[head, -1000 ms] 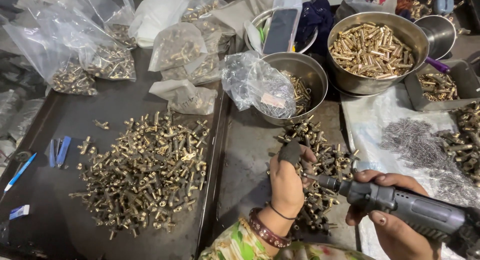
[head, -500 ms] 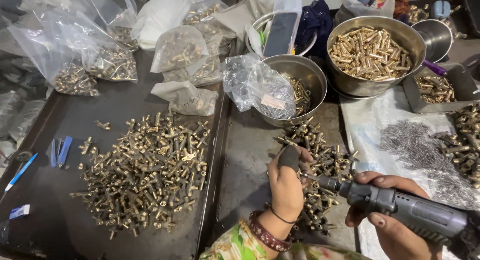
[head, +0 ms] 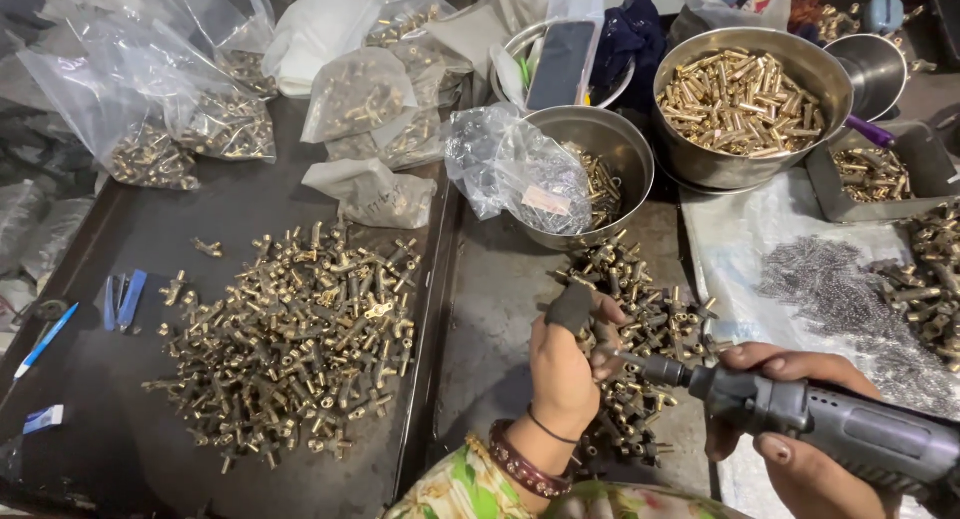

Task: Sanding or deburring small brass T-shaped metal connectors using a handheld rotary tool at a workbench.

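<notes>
Close together at lower centre: left hand (head: 562,374), fingers pinched on a small brass fitting (head: 606,347), hard to make out; right hand (head: 790,419) wrapped around a grey rotary tool (head: 850,431). Tool's long axis lying left-right, tip (head: 640,364) just right of the fitting, touching or nearly so. Underneath, a dark metal worktop (head: 500,309), crowded by 2 heaps of brass fittings (head: 300,329), steel bowls (head: 610,144) and plastic bags (head: 180,109).

Even overhead light, sharp focus, glare on the steel bowls (head: 745,104)

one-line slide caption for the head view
Left hand holds a small brass fitting against the grey rotary tool gripped by right hand.
</notes>
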